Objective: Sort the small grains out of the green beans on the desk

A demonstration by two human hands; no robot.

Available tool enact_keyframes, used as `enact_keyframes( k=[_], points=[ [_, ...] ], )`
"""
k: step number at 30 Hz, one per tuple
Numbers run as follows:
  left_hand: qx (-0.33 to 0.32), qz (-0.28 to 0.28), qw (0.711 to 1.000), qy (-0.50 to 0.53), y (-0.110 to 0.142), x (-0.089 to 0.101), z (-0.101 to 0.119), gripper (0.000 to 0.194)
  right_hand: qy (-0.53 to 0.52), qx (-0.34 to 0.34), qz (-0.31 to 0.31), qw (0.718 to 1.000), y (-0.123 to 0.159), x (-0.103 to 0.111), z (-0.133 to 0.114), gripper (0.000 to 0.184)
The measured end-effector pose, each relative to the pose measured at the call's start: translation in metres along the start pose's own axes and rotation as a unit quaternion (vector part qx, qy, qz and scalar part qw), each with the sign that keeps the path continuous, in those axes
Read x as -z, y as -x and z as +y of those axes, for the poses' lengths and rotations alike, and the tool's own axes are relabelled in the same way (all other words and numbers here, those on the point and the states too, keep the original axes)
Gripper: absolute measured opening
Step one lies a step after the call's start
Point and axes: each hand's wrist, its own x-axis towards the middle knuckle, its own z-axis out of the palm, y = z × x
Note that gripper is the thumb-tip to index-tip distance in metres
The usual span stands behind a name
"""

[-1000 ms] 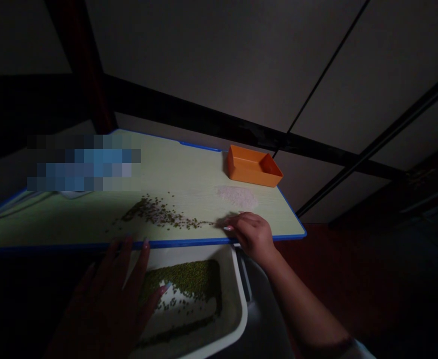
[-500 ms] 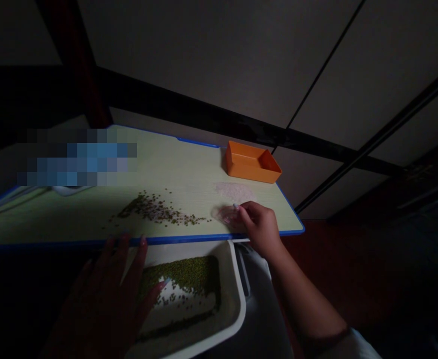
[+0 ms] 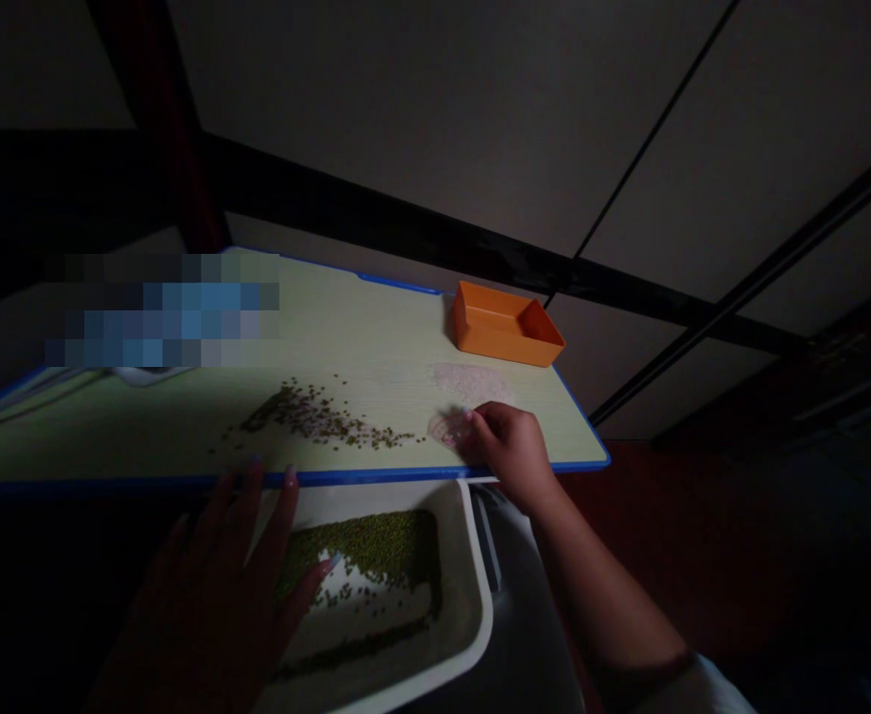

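Observation:
My right hand is closed in a pinch at the table's near right; whatever its fingertips hold, if anything, is too small to make out. Right under those fingertips lies a clear, roundish dish-like thing with a little pinkish matter in it. Behind it is a thin patch of pale grains. My left hand, dark in shadow, spreads its fingers over the left part of a white tray, fingertips near the table edge. Green beans lie in the tray. Green beans mixed with pale grains are scattered on the table.
An orange open box stands at the table's back right corner. The pale table has a blue edge. A blurred-out bluish object is at the left, with a cable beside it. Cabinet panels rise behind.
The view has shifted slightly, so everything sits a little further right. My right fingertips have moved a little against the clear dish-like thing. My left hand keeps its place over the tray.

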Motion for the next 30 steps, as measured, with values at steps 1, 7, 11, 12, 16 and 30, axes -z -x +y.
enact_keyframes(
  k=[1, 7, 11, 12, 16, 30],
  points=[
    [0.004, -0.001, 1.0, 0.0, 0.0, 0.0, 0.0, 0.085, -0.001, 0.0, 0.0, 1.0, -0.001, -0.001, 0.001, 0.027],
    [0.004, -0.01, 1.0, 0.001, 0.001, 0.001, -0.001, 0.087, -0.063, 0.008, -0.032, 0.997, 0.0, -0.005, 0.002, 0.027],
    [0.002, -0.012, 1.0, -0.009, 0.001, 0.001, -0.001, 0.087, -0.115, 0.005, -0.069, 0.991, 0.005, -0.001, 0.003, 0.029],
    [0.001, -0.016, 1.0, -0.012, 0.001, 0.002, -0.001, 0.087, -0.119, 0.002, -0.071, 0.99, 0.006, 0.001, 0.003, 0.029],
    [0.005, -0.021, 1.0, -0.019, 0.002, 0.002, 0.0, 0.087, -0.107, 0.007, -0.071, 0.992, 0.009, 0.004, 0.002, 0.027],
    [0.008, -0.011, 1.0, -0.023, 0.003, -0.002, -0.001, 0.084, -0.016, 0.018, -0.018, 1.0, 0.001, -0.001, 0.003, 0.028]
  ],
)
